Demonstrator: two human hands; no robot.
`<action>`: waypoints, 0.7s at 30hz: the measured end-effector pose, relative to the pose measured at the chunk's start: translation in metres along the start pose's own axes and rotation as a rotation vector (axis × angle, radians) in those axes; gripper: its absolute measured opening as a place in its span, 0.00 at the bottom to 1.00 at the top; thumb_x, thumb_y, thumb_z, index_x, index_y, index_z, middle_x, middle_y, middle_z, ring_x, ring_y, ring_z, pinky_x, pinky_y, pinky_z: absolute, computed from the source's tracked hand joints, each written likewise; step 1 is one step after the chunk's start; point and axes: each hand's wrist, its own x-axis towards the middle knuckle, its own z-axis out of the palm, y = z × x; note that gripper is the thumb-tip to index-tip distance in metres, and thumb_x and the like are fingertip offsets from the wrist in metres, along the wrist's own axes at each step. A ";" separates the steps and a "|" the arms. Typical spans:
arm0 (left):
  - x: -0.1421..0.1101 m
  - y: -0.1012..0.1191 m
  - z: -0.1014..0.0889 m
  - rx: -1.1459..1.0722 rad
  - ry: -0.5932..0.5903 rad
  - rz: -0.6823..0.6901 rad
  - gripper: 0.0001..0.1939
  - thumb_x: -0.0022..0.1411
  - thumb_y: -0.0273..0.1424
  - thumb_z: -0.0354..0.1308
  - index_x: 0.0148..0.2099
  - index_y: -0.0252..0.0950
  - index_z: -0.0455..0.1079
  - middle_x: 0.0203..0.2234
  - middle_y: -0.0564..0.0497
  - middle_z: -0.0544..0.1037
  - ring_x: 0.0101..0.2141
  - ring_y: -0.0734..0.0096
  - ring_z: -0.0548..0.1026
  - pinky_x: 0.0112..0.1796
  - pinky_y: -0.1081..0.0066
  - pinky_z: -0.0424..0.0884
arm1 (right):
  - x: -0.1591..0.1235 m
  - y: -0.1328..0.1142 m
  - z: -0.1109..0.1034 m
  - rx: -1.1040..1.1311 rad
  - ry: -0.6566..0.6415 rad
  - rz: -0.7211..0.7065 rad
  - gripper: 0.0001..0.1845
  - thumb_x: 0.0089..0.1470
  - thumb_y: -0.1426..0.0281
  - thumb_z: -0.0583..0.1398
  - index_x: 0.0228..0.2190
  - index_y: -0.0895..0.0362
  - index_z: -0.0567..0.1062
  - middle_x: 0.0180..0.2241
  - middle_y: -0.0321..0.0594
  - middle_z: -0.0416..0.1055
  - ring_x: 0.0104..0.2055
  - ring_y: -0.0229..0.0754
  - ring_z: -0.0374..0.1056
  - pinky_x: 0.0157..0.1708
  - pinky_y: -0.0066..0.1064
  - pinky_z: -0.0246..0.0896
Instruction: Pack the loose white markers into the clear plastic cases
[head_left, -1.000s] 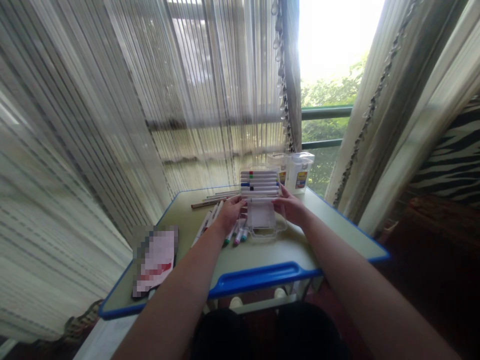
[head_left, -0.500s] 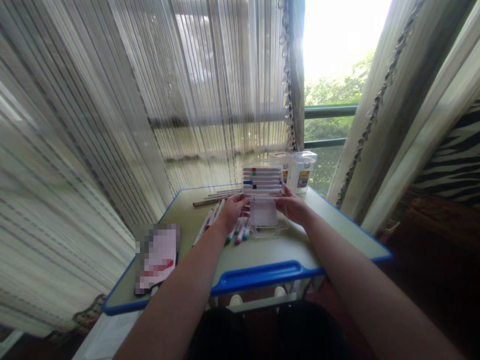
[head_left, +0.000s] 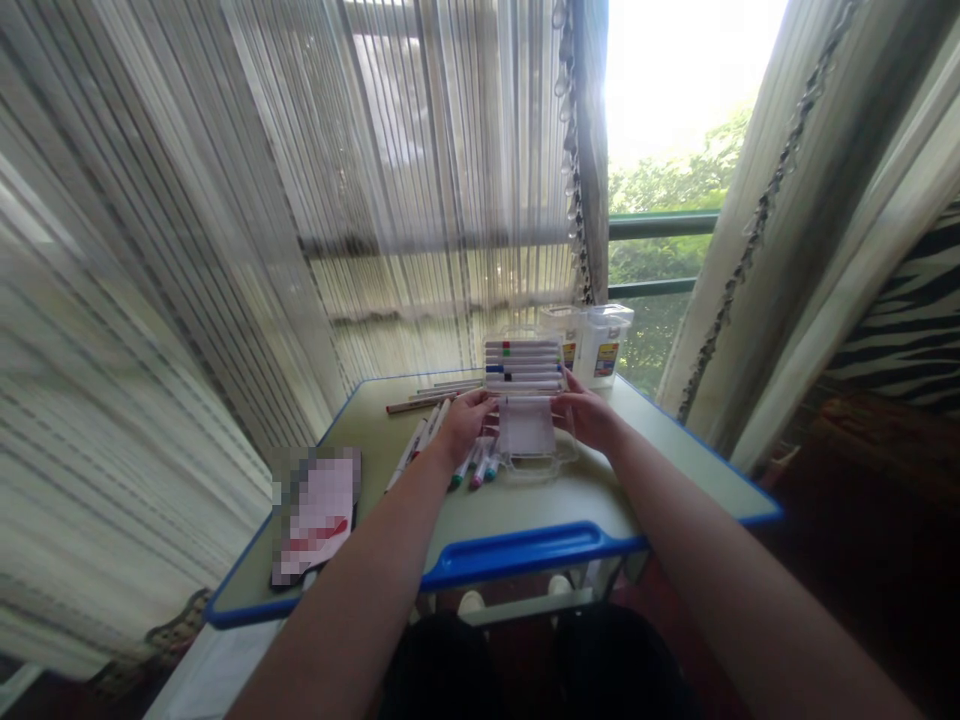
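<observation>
Between my hands is a clear plastic marker case (head_left: 528,462), its two halves spread apart. Several white markers (head_left: 525,366) with red, green, blue and black marks lie stacked in rows in its far half. The near half shows a pale, flat inside. My left hand (head_left: 466,425) is closed on the case's left side near the hinge. On the right side my right hand (head_left: 589,412) grips it, thumb toward the markers. Loose markers with green, pink and teal ends (head_left: 478,474) lie on the table beside my left hand, partly hidden by it.
More white markers (head_left: 420,437) and several slim pencil-like sticks (head_left: 427,398) lie left of my hands. Two clear plastic containers (head_left: 604,345) stand at the back right. A blurred pinkish item (head_left: 319,515) rests on the left of the blue-edged table (head_left: 675,470).
The case has tipped slightly, its far half sitting a little lower in view. Both hands keep their hold and barely move.
</observation>
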 end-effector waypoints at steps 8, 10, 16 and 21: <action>0.000 0.001 0.000 0.018 0.010 -0.012 0.12 0.48 0.35 0.62 0.34 0.33 0.72 0.25 0.51 0.75 0.22 0.76 0.70 0.23 0.75 0.65 | 0.004 0.003 -0.002 -0.008 0.032 -0.010 0.44 0.37 0.81 0.61 0.55 0.40 0.62 0.31 0.28 0.75 0.29 0.35 0.72 0.30 0.28 0.68; 0.000 0.000 0.000 0.020 0.012 -0.013 0.12 0.48 0.35 0.62 0.34 0.33 0.72 0.25 0.50 0.75 0.22 0.76 0.71 0.23 0.75 0.65 | 0.005 0.003 -0.002 -0.004 0.041 -0.010 0.44 0.36 0.81 0.61 0.55 0.40 0.62 0.31 0.29 0.76 0.30 0.36 0.72 0.31 0.28 0.69; 0.003 -0.001 0.000 0.008 0.000 -0.033 0.10 0.49 0.33 0.61 0.34 0.33 0.72 0.24 0.50 0.74 0.21 0.76 0.70 0.22 0.75 0.65 | 0.006 0.003 -0.003 0.000 0.040 0.004 0.43 0.37 0.81 0.61 0.54 0.41 0.63 0.29 0.28 0.74 0.26 0.34 0.70 0.29 0.26 0.68; 0.002 -0.001 0.002 0.079 0.022 0.019 0.11 0.50 0.35 0.61 0.33 0.32 0.71 0.23 0.51 0.74 0.21 0.76 0.70 0.22 0.75 0.66 | 0.005 0.003 -0.003 -0.001 0.022 -0.007 0.42 0.37 0.81 0.61 0.54 0.41 0.63 0.30 0.29 0.74 0.28 0.34 0.70 0.30 0.26 0.68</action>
